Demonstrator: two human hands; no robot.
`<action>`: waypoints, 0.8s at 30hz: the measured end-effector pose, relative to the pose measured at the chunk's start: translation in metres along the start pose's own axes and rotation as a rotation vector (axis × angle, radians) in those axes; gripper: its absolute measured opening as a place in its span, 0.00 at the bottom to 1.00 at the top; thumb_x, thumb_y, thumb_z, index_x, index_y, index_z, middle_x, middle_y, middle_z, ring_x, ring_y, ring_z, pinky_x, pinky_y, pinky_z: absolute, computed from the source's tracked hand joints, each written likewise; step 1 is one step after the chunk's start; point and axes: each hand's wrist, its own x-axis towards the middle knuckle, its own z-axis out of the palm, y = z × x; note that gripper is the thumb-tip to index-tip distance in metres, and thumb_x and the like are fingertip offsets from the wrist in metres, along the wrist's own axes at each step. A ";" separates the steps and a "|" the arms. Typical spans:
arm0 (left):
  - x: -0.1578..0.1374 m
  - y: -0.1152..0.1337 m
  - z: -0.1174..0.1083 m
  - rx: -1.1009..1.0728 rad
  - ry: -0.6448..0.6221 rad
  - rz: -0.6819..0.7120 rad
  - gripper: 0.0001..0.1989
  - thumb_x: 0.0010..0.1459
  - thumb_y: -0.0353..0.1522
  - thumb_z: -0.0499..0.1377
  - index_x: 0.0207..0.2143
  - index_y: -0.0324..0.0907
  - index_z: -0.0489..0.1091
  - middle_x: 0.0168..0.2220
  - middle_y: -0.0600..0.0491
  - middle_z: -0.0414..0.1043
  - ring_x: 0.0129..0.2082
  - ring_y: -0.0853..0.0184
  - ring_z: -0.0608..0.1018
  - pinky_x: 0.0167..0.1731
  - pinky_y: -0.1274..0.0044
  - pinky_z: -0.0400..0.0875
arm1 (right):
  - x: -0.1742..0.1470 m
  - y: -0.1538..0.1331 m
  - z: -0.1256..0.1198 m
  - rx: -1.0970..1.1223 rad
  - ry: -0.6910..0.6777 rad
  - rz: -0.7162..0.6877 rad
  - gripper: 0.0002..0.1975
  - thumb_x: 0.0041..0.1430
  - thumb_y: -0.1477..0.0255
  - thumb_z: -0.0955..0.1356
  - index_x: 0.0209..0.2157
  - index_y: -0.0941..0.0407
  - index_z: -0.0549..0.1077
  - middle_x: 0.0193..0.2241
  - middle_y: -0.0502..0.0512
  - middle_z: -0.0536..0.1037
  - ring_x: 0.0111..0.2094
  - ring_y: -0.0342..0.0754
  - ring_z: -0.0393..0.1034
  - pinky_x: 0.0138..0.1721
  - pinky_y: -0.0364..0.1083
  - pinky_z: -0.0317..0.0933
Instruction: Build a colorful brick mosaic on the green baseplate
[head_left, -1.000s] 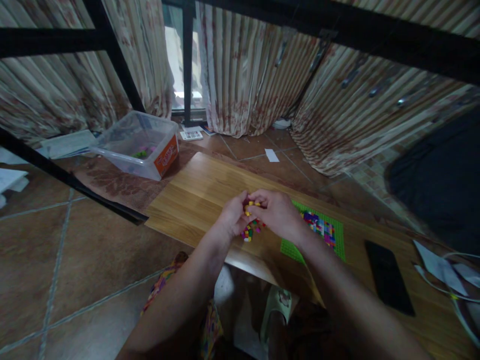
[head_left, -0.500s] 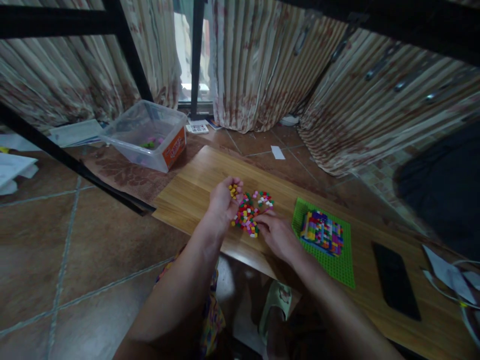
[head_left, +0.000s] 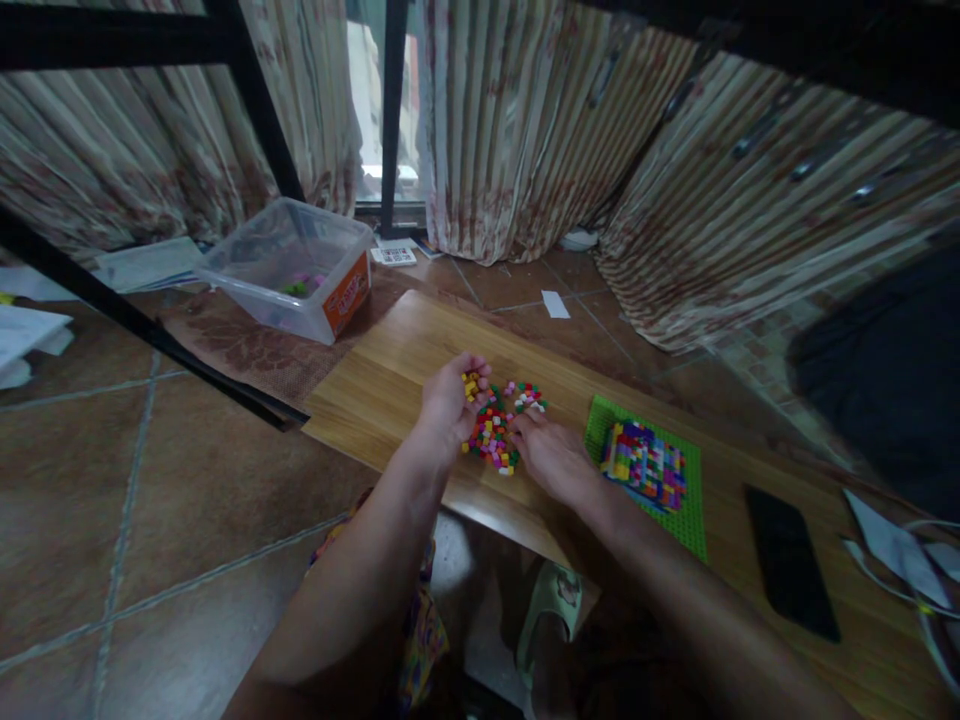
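Observation:
My left hand (head_left: 452,395) is cupped around several small yellow bricks (head_left: 470,386), palm turned up. Below and beside it, a loose pile of small mixed-colour bricks (head_left: 493,440) lies on the wooden board (head_left: 375,370). My right hand (head_left: 541,440) reaches to the pile's right side, its fingertips drawn together at the bricks; whether a brick is between them is too small to make out. To the right of that hand, a block of many-coloured bricks (head_left: 646,465) is built on a green baseplate (head_left: 694,510), partly behind my right forearm.
A clear plastic tub (head_left: 292,270) with a few pieces inside stands beyond the board's left end. On the board's right part lie a dark phone-like slab (head_left: 793,562) and white cables (head_left: 885,565). Black metal bars (head_left: 262,100) cross the upper left.
My right hand has shifted slightly up and away along the pile's right side, its fingertips now closer together. My left hand stays almost in place with the yellow bricks.

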 end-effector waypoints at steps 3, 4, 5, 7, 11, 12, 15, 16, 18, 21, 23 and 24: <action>-0.003 -0.008 0.002 0.059 0.023 -0.010 0.06 0.53 0.27 0.55 0.24 0.37 0.68 0.20 0.54 0.67 0.17 0.76 0.67 0.18 0.84 0.59 | -0.001 0.004 -0.003 0.023 0.091 0.022 0.13 0.69 0.72 0.57 0.41 0.58 0.71 0.41 0.58 0.74 0.39 0.48 0.71 0.37 0.44 0.59; -0.004 -0.012 0.003 0.077 0.027 -0.025 0.06 0.53 0.27 0.55 0.23 0.37 0.68 0.20 0.54 0.67 0.18 0.76 0.68 0.19 0.84 0.60 | -0.001 0.005 -0.005 0.040 0.135 0.034 0.13 0.69 0.72 0.57 0.40 0.57 0.71 0.40 0.57 0.75 0.38 0.48 0.70 0.37 0.44 0.58; -0.004 -0.017 0.004 0.092 0.025 -0.045 0.06 0.52 0.26 0.56 0.23 0.37 0.69 0.20 0.54 0.67 0.18 0.76 0.69 0.19 0.84 0.61 | -0.001 0.006 -0.007 0.057 0.176 0.042 0.12 0.68 0.72 0.57 0.39 0.57 0.71 0.39 0.57 0.74 0.37 0.48 0.70 0.37 0.44 0.58; -0.005 -0.023 0.006 0.103 0.014 -0.084 0.07 0.51 0.25 0.56 0.21 0.37 0.68 0.19 0.54 0.67 0.18 0.76 0.68 0.19 0.84 0.60 | -0.002 0.008 -0.010 0.088 0.228 0.037 0.11 0.68 0.73 0.58 0.38 0.56 0.71 0.37 0.56 0.74 0.36 0.48 0.70 0.36 0.44 0.57; -0.003 -0.024 0.007 0.051 0.014 -0.069 0.07 0.51 0.25 0.56 0.22 0.36 0.69 0.20 0.54 0.68 0.18 0.77 0.68 0.19 0.84 0.59 | -0.007 0.011 -0.004 0.224 0.252 -0.028 0.11 0.66 0.75 0.60 0.38 0.56 0.73 0.38 0.55 0.74 0.37 0.46 0.70 0.39 0.44 0.59; -0.003 -0.022 0.007 0.040 0.014 -0.052 0.06 0.52 0.25 0.56 0.23 0.36 0.69 0.20 0.54 0.69 0.18 0.77 0.68 0.19 0.84 0.59 | -0.009 0.012 -0.001 0.262 0.245 -0.046 0.11 0.66 0.75 0.60 0.39 0.55 0.74 0.38 0.54 0.75 0.38 0.46 0.70 0.40 0.43 0.59; -0.002 -0.017 0.005 0.034 -0.012 -0.021 0.06 0.52 0.26 0.56 0.23 0.36 0.69 0.20 0.54 0.68 0.17 0.77 0.68 0.19 0.84 0.59 | -0.014 0.014 0.010 0.283 0.177 -0.106 0.11 0.64 0.76 0.62 0.40 0.54 0.75 0.37 0.54 0.74 0.39 0.46 0.70 0.41 0.43 0.60; -0.002 -0.016 0.005 0.036 -0.021 -0.018 0.07 0.53 0.26 0.56 0.23 0.36 0.69 0.20 0.54 0.68 0.17 0.77 0.68 0.19 0.84 0.58 | -0.014 0.014 0.013 0.263 0.151 -0.120 0.11 0.63 0.77 0.63 0.41 0.54 0.76 0.37 0.54 0.74 0.39 0.46 0.70 0.42 0.44 0.60; -0.003 -0.015 0.005 0.035 -0.030 -0.026 0.07 0.53 0.26 0.55 0.23 0.35 0.69 0.21 0.53 0.68 0.17 0.76 0.68 0.18 0.84 0.59 | -0.012 0.014 0.017 0.222 0.112 -0.134 0.13 0.61 0.79 0.63 0.42 0.54 0.76 0.37 0.54 0.74 0.38 0.46 0.70 0.42 0.44 0.61; -0.005 -0.016 0.006 0.042 -0.039 -0.053 0.07 0.53 0.26 0.55 0.23 0.35 0.68 0.20 0.53 0.68 0.17 0.76 0.67 0.18 0.84 0.59 | -0.007 0.015 0.018 0.199 0.088 -0.149 0.12 0.61 0.80 0.63 0.41 0.55 0.76 0.38 0.55 0.74 0.39 0.47 0.71 0.43 0.45 0.62; -0.006 -0.017 0.007 0.062 -0.035 -0.057 0.07 0.53 0.26 0.55 0.23 0.36 0.68 0.20 0.54 0.68 0.17 0.76 0.67 0.19 0.84 0.59 | -0.006 0.017 0.016 0.196 0.096 -0.142 0.11 0.61 0.79 0.63 0.39 0.56 0.76 0.38 0.57 0.75 0.40 0.48 0.71 0.43 0.45 0.62; -0.006 -0.018 0.007 0.073 -0.025 -0.055 0.07 0.53 0.26 0.55 0.23 0.36 0.68 0.20 0.54 0.68 0.18 0.76 0.67 0.19 0.84 0.60 | -0.006 0.017 0.014 0.204 0.116 -0.124 0.10 0.61 0.79 0.63 0.38 0.56 0.75 0.38 0.57 0.75 0.40 0.48 0.71 0.43 0.46 0.62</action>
